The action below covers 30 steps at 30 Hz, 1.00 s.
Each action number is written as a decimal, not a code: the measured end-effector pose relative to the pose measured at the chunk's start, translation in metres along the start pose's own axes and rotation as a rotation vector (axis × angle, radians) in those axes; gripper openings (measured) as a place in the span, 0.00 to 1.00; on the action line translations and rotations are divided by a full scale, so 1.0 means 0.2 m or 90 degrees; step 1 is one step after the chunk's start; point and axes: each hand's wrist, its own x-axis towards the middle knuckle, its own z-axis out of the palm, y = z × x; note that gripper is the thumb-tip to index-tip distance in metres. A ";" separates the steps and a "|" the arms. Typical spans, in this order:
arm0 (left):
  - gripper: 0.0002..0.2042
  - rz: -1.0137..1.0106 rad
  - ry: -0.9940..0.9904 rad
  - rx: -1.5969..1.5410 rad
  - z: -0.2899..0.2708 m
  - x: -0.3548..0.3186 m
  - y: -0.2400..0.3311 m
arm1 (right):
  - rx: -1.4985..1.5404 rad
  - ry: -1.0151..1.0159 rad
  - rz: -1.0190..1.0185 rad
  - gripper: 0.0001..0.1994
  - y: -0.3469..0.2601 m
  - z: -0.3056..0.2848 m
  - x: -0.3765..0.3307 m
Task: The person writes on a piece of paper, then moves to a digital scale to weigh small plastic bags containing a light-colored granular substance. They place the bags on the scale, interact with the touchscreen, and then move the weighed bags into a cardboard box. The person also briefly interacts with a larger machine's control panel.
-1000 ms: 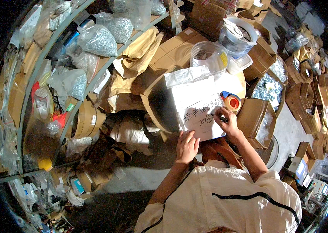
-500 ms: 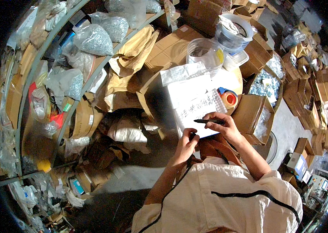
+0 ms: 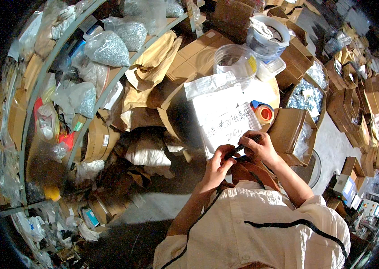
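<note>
Both hands are meeting on a black pen (image 3: 242, 147) that is lying just over the near edge of a white sheet (image 3: 225, 120) with handwriting on it. The left hand (image 3: 218, 165) is pinching the pen's lower end between thumb and fingers, while the right hand (image 3: 259, 148) is curling its fingers around the upper end, so each hand is grasping the pen. The sheet is resting on a brown box (image 3: 178, 114), with a crumpled white paper (image 3: 209, 84) touching its far edge. Just beside the sheet on the right, a tape roll (image 3: 263, 113) with an orange core is sitting near an open carton (image 3: 288, 130). Beyond the paper, a clear tub (image 3: 235, 62) is standing, and a white bucket (image 3: 268, 33) is sitting farther back. Off to the left, bags of small metal parts (image 3: 108, 47) are crowding a curved shelf (image 3: 41, 94)
</note>
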 end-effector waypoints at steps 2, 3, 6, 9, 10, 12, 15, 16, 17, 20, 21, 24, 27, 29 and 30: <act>0.16 0.023 -0.012 0.003 0.00 0.01 0.00 | -0.005 -0.016 0.001 0.12 0.01 -0.01 0.00; 0.16 -0.015 -0.029 0.020 0.00 0.01 0.01 | 0.002 -0.027 0.017 0.11 0.01 -0.01 0.00; 0.17 -0.107 -0.082 0.046 -0.01 0.00 0.11 | 0.057 -0.065 0.067 0.11 -0.03 -0.03 0.00; 0.19 -0.163 -0.144 0.003 -0.05 0.00 0.21 | 0.118 -0.172 0.140 0.11 -0.04 -0.11 0.01; 0.19 -0.158 -0.160 0.002 -0.06 0.00 0.21 | 0.136 -0.219 0.168 0.11 -0.05 -0.13 0.02; 0.20 -0.150 -0.191 -0.002 -0.09 -0.01 0.23 | 0.088 -0.303 0.190 0.18 -0.07 -0.16 0.01; 0.21 -0.119 -0.226 0.032 -0.11 -0.02 0.29 | 0.079 -0.436 0.213 0.16 -0.12 -0.19 0.03; 0.21 -0.115 -0.238 0.041 -0.11 -0.02 0.27 | 0.056 -0.457 0.212 0.16 -0.12 -0.19 0.03; 0.23 -0.117 -0.245 0.068 -0.11 -0.02 0.25 | 0.034 -0.478 0.211 0.16 -0.13 -0.18 0.03; 0.23 -0.180 -0.326 0.173 -0.10 -0.01 0.26 | -0.057 -0.560 0.203 0.14 -0.16 -0.19 0.05; 0.24 -0.203 -0.328 0.214 -0.07 -0.01 0.29 | -0.103 -0.582 0.187 0.13 -0.16 -0.19 0.05; 0.26 -0.126 -0.364 0.312 -0.08 -0.01 0.25 | -0.256 -0.625 0.054 0.12 -0.20 -0.18 0.05; 0.27 -0.097 -0.372 0.294 -0.09 -0.01 0.24 | -0.381 -0.605 -0.232 0.12 -0.16 -0.15 0.04; 0.26 -0.177 -0.354 0.152 -0.10 0.00 0.26 | -0.365 -0.550 -0.252 0.12 -0.11 -0.16 0.00; 0.26 -0.262 -0.332 0.034 -0.10 0.00 0.29 | -0.354 -0.524 -0.259 0.13 -0.11 -0.15 -0.02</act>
